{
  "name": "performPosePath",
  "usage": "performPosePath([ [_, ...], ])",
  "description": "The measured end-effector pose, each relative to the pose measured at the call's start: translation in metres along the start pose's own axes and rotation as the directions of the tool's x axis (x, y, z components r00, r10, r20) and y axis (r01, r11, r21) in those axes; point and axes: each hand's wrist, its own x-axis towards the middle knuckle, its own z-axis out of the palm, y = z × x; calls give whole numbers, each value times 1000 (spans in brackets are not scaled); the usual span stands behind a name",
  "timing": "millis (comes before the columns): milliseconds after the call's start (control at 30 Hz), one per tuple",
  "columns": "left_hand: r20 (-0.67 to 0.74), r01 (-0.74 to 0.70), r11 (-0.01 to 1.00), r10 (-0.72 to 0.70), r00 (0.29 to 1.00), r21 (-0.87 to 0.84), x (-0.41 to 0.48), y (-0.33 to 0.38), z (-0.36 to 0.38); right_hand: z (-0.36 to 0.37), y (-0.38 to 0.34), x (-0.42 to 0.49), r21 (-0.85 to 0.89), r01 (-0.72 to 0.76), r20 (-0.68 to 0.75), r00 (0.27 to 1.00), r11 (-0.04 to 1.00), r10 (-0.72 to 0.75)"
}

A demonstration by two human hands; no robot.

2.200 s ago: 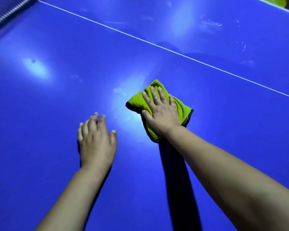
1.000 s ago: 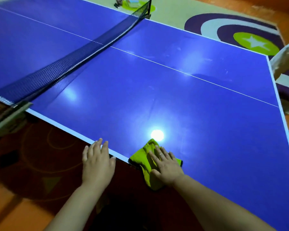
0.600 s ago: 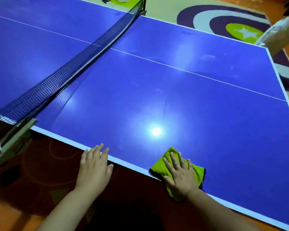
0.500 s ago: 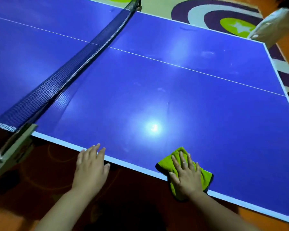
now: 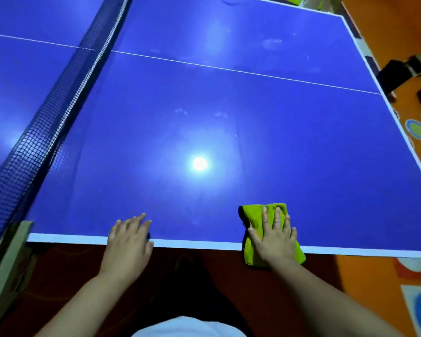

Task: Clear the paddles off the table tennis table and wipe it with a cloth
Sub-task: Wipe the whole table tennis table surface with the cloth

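Right hand on cloth at the near table edge, left hand flat beside it.

Right hand [image 5: 274,239], at 5 o'clock in the view, lies palm down with fingers straight and spread, pressing on the cloth [image 5: 253,216] and curled round nothing. The cloth is lime green, plush, folded to a thick rectangle with a dark trim; it straddles the near white edge band, its far part on the table [image 5: 229,117] and its near part hanging past the rim. Left hand [image 5: 128,242], at 7 o'clock, is flat and holds nothing, fingers straight, fingertips reaching over the same edge band. The tabletop is glossy blue and smooth, with a round light glare [image 5: 199,163] at centre and faint smudges toward 12 o'clock. A thin white centre line [image 5: 229,69] crosses it. The dark mesh net [image 5: 46,117] runs from 12 to 8 o'clock and ends at a pale clamp [image 5: 7,271].
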Motion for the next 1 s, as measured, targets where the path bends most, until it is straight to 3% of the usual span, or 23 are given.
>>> performPosePath([
  [167,-16,-6,1000,6,1000,13,20,-28,-14,9,-14,-1,90,-70,-128,988,994,81],
  [333,24,247,969,-247,969,-16,32,-86,-25,14,-48,2,88,-184,-98,976,979,193],
  [533,-20,346,938,-345,938,28,45,-157,-40,23,-127,-7,128,-97,-120,986,987,112],
  [767,110,251,960,-265,958,125,45,-230,-59,31,-246,-34,87,35,-158,987,996,-21],
  [1000,368,-55,976,-27,930,211,31,-288,-60,45,-364,-60,6,245,-207,949,970,-238],
])
